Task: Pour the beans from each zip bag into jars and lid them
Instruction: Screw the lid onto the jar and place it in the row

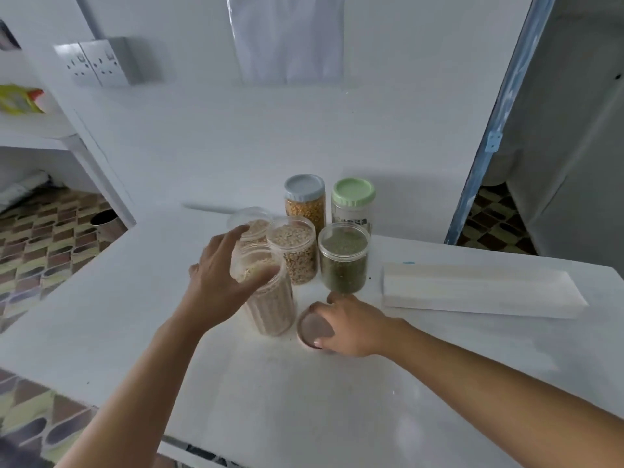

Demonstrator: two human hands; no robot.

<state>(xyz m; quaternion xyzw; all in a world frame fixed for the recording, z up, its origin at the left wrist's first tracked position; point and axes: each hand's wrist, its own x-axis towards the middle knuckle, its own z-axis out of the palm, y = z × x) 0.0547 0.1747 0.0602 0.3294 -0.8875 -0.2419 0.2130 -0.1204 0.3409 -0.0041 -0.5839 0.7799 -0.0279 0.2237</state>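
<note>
Left hand (216, 278) gripping the top of an open ribbed jar (271, 307) of pale beans standing mid-table (337, 407), right hand (351, 322) grasping a round lid (312, 327) lying flat just right of it, lidded jars (294, 253) clustering behind, folded white sheet (479, 288) lying right.

Left hand (216, 275) grips the open jar (273, 310); right hand (354, 325) grasps the lid (312, 327).

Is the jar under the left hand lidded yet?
Not lidded: the jar is open at its mouth, beans visible; the right hand grips a lid on the table beside it.
</note>
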